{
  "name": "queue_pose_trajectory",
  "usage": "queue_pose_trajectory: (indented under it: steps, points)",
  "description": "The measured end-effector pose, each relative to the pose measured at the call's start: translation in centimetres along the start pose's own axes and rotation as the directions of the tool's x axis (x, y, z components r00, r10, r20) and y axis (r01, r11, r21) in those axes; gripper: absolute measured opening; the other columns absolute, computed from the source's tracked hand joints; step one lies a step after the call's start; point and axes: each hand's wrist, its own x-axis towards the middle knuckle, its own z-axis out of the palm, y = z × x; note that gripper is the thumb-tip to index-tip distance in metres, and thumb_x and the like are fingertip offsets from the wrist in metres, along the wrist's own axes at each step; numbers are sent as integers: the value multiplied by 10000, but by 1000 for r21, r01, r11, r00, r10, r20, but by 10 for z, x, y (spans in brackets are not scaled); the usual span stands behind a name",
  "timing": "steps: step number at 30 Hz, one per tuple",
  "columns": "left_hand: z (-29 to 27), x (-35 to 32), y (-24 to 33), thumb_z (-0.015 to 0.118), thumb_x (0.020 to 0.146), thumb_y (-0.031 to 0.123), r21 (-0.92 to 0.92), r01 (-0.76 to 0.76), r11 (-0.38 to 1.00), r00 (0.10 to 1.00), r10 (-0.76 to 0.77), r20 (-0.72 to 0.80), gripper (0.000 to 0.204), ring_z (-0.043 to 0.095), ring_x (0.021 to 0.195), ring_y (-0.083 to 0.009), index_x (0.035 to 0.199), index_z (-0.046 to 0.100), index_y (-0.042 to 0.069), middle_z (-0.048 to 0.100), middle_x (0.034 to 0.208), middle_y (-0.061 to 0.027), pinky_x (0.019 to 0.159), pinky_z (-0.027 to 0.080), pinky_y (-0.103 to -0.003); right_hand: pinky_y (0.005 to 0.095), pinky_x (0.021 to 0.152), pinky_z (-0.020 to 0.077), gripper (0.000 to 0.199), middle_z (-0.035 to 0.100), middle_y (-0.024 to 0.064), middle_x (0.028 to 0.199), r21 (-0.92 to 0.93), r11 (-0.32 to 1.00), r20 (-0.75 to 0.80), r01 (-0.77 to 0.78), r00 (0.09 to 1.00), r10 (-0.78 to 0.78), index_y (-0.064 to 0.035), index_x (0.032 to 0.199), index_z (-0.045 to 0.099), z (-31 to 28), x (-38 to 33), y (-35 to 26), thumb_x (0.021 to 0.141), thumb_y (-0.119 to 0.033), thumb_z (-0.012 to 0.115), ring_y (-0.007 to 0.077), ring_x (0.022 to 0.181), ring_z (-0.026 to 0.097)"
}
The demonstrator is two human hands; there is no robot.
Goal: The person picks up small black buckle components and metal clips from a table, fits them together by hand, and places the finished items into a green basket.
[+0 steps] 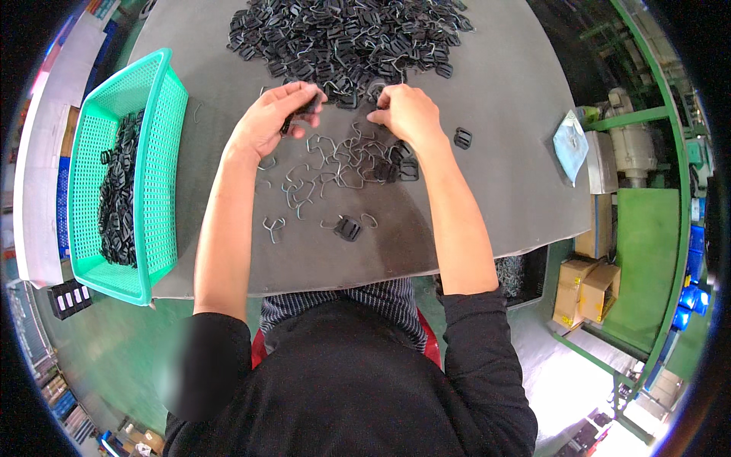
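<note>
1. I see a grey work table [502,114] filling most of the view, its near edge curving just above my lap.
2. My left hand [270,122] has its fingers pinched narrow around a small black buckle [304,109], held just above the table near the middle.
3. My right hand [407,114] sits beside it, fingertips curled close together at the edge of the big heap; I cannot tell whether they hold anything.
4. A large heap of black buckles [346,38] covers the far middle of the table, touching both hands' fingertips.
5. Bent wire clips [327,171] lie scattered on the table under and between my wrists, with a few loose buckles among them; one lone buckle [348,228] lies nearer to me, another stray buckle [462,138] off to the right.
6. A green mesh basket [156,137] stands on the table's left edge, holding a pile of black pieces [118,206].
7. A pale folded cloth [570,145] rests near the table's right edge.
8. Beyond that edge I see green floor, a green metal frame [655,114], grey machinery and cardboard boxes [586,289] down low.
</note>
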Motion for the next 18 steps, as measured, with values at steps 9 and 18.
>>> queue_pose_trajectory:
  steps: [9,18]
  points:
    - [66,65,-15,678,760,359,909,-100,404,936,349,-52,323,638,739,-288,848,638,51,665,828,-129,672,491,-374,195,441,334,152,537,-31,602,856,470,105,-216,963,249,-39,818,654,-26,-57,95,775,-177,701,47,561,485]
    - [74,77,-25,675,751,345,933,-110,343,927,375,-29,258,638,802,-295,849,644,108,662,798,-97,708,496,-402,168,402,294,156,545,-11,700,988,112,70,-102,963,259,-63,869,591,-35,-85,136,803,-170,683,44,544,461]
